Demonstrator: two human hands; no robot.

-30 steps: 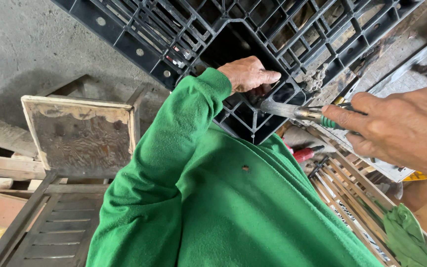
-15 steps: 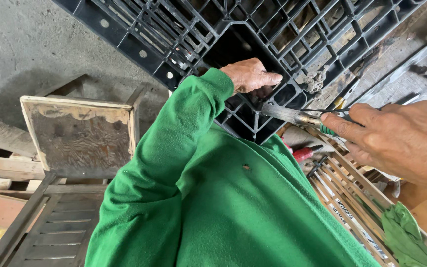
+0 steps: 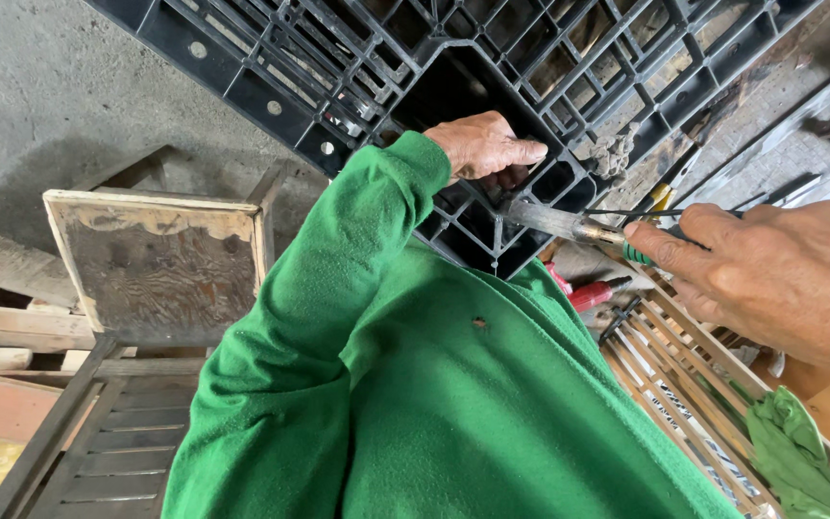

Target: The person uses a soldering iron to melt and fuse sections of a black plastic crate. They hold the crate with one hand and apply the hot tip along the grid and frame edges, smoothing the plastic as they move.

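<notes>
At the pallet opening: the left hand (image 3: 487,146) grips a rib of the black plastic pallet (image 3: 530,67), fingers curled together over the edge at the dark square gap.
Right hand: the right hand (image 3: 770,274) is wrapped shut around the green handle of a flat metal blade tool (image 3: 554,221); thumb and forefinger pinch the shaft just behind the blade.
Change, tool: compared with a second ago the blade tip has moved left and now sits deeper against the pallet ribs, just below the left hand's fingers.
Change, left hand: its hold on the rib is the same as in both earlier views.
Meaning: judged from this, the blade is being worked into the rib joint while the left hand steadies the pallet; the work looks mid-stroke.
Location of work: the pallet stands tilted in front of the person, its gridded underside facing the camera.
Clothing: a green sleeve (image 3: 338,288) fills the centre.
Surface, right: wooden slats (image 3: 684,375) carry a red-handled tool (image 3: 593,293) and a green cloth (image 3: 799,452).
Surface, left: a worn wooden frame (image 3: 160,259) rests on stacked planks.
Room: rough grey concrete floor (image 3: 50,106), daylight.
</notes>
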